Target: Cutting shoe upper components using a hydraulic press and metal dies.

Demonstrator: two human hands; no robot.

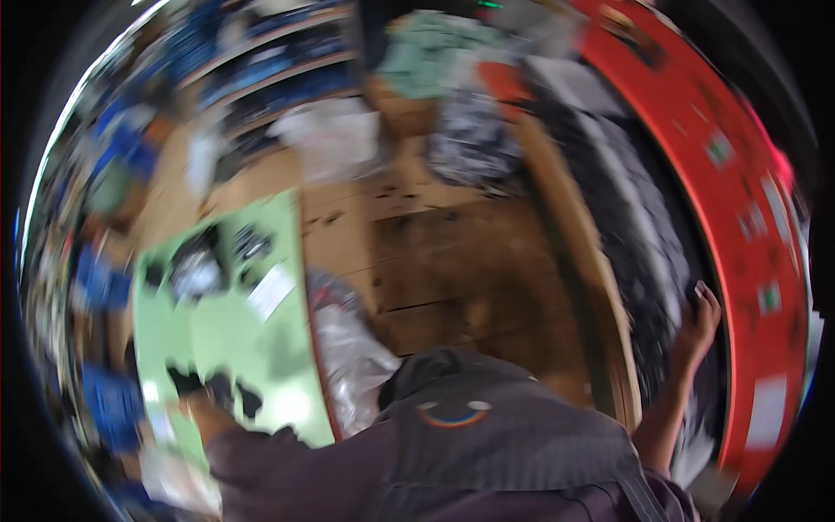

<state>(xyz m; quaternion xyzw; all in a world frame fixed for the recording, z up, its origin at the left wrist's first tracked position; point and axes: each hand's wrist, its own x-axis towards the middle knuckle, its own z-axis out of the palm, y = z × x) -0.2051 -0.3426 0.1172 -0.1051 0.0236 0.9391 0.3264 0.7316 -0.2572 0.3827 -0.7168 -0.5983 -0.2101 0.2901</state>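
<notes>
At the left, my left hand (198, 407) reaches over the near end of a light green table (274, 335). Small dark pieces (249, 400) lie right by it, and blur hides its fingers, so whether it grips one I cannot tell. My right hand (701, 326) is out at the far right with fingers stretched, seemingly holding nothing. It is over the edge of a long heap of black and grey material (639, 235), next to a red-topped bench (706, 196). Farther up the green table are a white paper (271, 292) and a dark bundle with a shiny clear part (198, 270).
A clear plastic bag (348, 361) sits between the green table and me. Brown floor (470, 261) stretches ahead, with a wooden edge (578, 235) along its right. White bags (335, 135), a dark patterned bundle (474, 139) and shelves with blue items (278, 65) stand at the back.
</notes>
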